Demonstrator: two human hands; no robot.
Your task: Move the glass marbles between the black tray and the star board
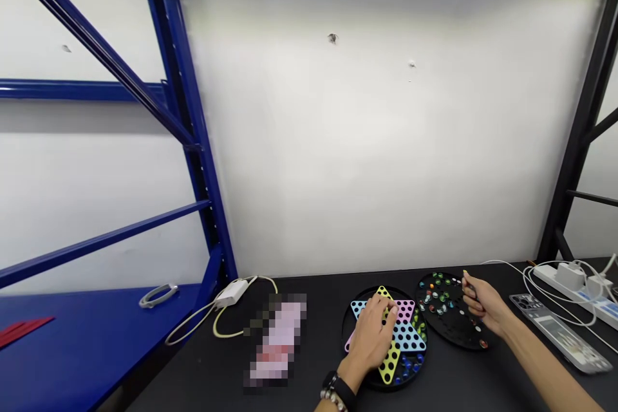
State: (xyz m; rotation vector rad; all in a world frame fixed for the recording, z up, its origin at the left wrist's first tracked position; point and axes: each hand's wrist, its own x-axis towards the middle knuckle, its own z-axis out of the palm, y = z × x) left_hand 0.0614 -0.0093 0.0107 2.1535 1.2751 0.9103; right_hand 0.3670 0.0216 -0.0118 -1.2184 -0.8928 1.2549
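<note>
A round black Chinese checkers board (pixel 406 324) with a pink, yellow and blue star full of holes lies on the black table. My left hand (pixel 374 335) rests on the star's left half, palm down, its fingers stretched out and covering several holes. Green marbles (pixel 419 328) and blue marbles (pixel 409 365) sit in pockets along the board's right rim. To the right, a round black tray (pixel 451 328) carries loose marbles of mixed colours. Above its right edge, my right hand (pixel 487 302) is closed in a pinch, with a tiny yellowish spot at the fingertips too small to name.
At the right lie a clear plastic package (pixel 560 331) and a white power strip (pixel 579 290) with cables. A white adapter (pixel 232 293) with its cord and a blurred-out pinkish item (pixel 280 338) are to the left. Blue shelving (pixel 193 141) stands beyond, with a grey loop (pixel 158 296).
</note>
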